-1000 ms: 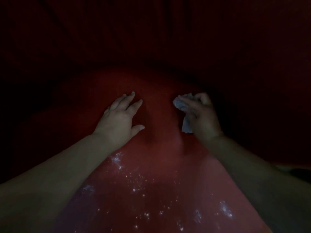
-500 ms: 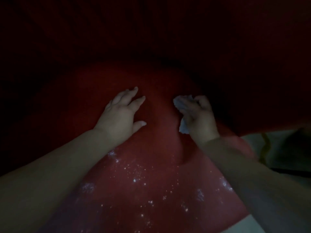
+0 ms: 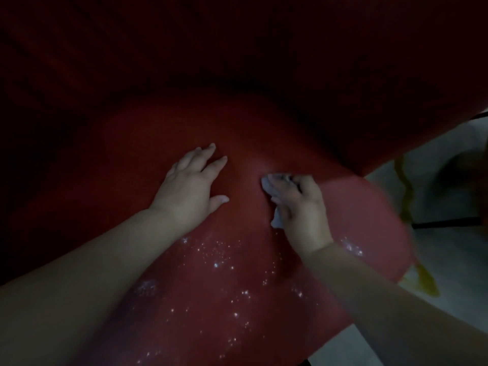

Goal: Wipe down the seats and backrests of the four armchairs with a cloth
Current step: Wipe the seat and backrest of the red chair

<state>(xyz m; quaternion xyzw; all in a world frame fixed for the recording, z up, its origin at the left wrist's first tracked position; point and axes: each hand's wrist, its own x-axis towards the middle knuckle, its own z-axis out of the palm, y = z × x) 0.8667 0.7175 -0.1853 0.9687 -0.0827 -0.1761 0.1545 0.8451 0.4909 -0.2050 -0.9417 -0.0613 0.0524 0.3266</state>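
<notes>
The right hand [image 3: 299, 204] has its fingers curled over a small, bunched pale cloth [image 3: 276, 204] and presses it down onto the red seat [image 3: 148, 143] of an armchair, just right of the seat's middle; balling the cloth under the palm probably lets the fingers bear down on 1 spot and drag it without the fabric slipping out. Only 2 bits of the cloth show, a rounded edge past the fingertips and a fold below the thumb side, so its full size and whether it is damp cannot be told. The left hand [image 3: 191, 184] lies flat beside it, fingers straight and spread with the thumb out, holding nothing; it looks placed there to prop the person while they lean over the seat, and perhaps to steady the cushion against the rubbing. The 2 hands are near each other but do not touch. A scatter of pale specks [image 3: 219, 257] lies on the seat nearer the person, between the forearms, which suggests that part is not yet wiped. Behind the seat the dark red backrest [image 3: 264, 43] rises almost black, its surface and any dirt on it too dim to judge. The seat's left side sinks into shadow, and no armrests can be picked out. At right a pale floor [image 3: 449, 260] shows with a yellowish streak [image 3: 406, 207] and a thin dark bar, both too blurred to name. The other armchairs are out of view.
</notes>
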